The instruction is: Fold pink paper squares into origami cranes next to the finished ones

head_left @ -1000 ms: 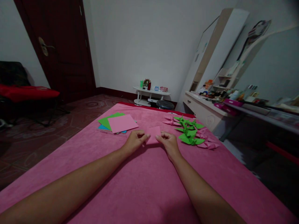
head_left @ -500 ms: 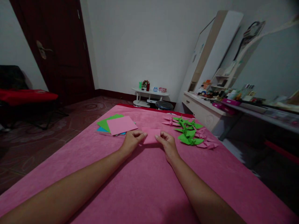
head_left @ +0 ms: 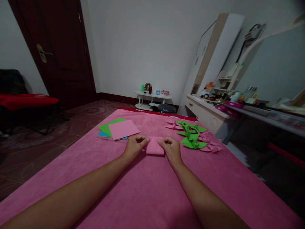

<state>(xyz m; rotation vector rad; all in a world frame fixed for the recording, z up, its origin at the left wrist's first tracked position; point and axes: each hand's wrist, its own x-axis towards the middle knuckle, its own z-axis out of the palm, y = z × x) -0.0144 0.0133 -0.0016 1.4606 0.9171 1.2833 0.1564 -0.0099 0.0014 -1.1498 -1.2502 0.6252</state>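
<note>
A small folded piece of pink paper (head_left: pixel 155 148) is between my hands, just above or on the pink cloth; I cannot tell which. My left hand (head_left: pixel 135 147) pinches its upper left edge between thumb and fingers. At the upper right edge, my right hand (head_left: pixel 172 149) pinches it the same way. To the left of my left hand lies a stack of square paper sheets, a pink sheet (head_left: pixel 124 129) on top, with a green sheet (head_left: pixel 105 128) and blue ones under it. Beyond my right hand sit several folded paper cranes, among them a green crane (head_left: pixel 193 141) and a pink crane (head_left: pixel 175 125).
The pink cloth (head_left: pixel 133 197) covers the table under my arms. Past its far edge stands a low white shelf (head_left: pixel 152 94) with small items. At right is a cluttered white dressing table (head_left: pixel 206 106); at left, a red chair (head_left: pixel 28 100) and a dark door (head_left: pixel 64 57).
The pink paper's lower edge has come down towards me, and it now looks bent over into a curved fold. Both hands keep their pinch in nearly the same place.
</note>
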